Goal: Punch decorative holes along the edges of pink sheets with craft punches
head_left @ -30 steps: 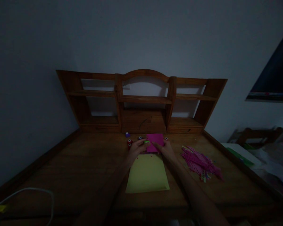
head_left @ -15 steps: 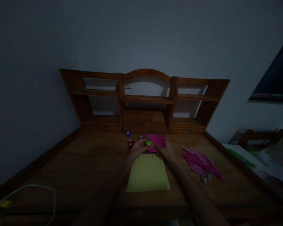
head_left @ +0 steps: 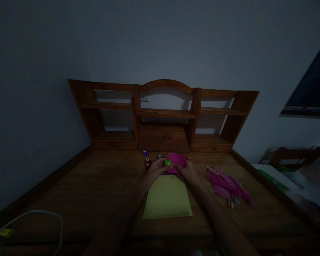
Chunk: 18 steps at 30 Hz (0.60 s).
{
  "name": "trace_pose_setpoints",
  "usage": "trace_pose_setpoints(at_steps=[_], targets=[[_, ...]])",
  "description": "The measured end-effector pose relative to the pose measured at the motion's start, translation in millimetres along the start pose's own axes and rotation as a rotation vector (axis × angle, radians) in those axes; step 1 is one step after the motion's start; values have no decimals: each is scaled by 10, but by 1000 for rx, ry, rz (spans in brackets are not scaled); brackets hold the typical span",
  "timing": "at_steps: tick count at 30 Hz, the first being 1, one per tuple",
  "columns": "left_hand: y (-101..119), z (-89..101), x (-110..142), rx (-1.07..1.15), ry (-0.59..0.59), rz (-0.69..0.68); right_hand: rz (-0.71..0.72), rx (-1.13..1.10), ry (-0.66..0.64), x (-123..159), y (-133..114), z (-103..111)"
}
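My left hand (head_left: 156, 168) is closed around a small bright green craft paper punch (head_left: 168, 162). A pink sheet of paper (head_left: 177, 160) stands behind it, its left edge at the punch. My right hand (head_left: 188, 171) pinches that sheet at its right side, thumb in front. Below both hands lies a yellow sheet of paper (head_left: 167, 199) with a few tiny pink bits near its top edge. Red punches (head_left: 148, 162) sit left of my left hand, a purple punch (head_left: 145, 153) farther back. Dim light hides the fingertips' exact contact.
A heap of pink paper strips (head_left: 226, 186) lies on the desk (head_left: 96, 188) to the right. A wooden shelf unit (head_left: 165, 113) stands along the back. A white cable (head_left: 42, 211) curls at the lower left. Beyond the right edge is a chair (head_left: 300, 156).
The green punch has turned and shows more of its top. The pink sheet has bent slightly beside it. Both hands keep nearly the same place; the view has shifted a little.
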<state>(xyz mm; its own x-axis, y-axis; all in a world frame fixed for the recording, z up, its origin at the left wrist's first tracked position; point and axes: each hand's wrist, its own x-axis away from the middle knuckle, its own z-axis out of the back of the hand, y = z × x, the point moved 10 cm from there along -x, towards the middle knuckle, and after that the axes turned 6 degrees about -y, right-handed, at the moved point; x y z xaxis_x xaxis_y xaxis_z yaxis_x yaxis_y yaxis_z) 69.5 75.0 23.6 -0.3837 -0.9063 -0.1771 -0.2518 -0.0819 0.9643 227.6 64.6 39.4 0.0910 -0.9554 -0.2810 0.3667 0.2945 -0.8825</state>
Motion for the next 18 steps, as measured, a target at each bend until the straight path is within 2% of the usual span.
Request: trace_pose_setpoints(at_steps=[18], targets=[[46, -26, 18, -47, -34, 12, 29, 28, -47, -3, 27, -60]])
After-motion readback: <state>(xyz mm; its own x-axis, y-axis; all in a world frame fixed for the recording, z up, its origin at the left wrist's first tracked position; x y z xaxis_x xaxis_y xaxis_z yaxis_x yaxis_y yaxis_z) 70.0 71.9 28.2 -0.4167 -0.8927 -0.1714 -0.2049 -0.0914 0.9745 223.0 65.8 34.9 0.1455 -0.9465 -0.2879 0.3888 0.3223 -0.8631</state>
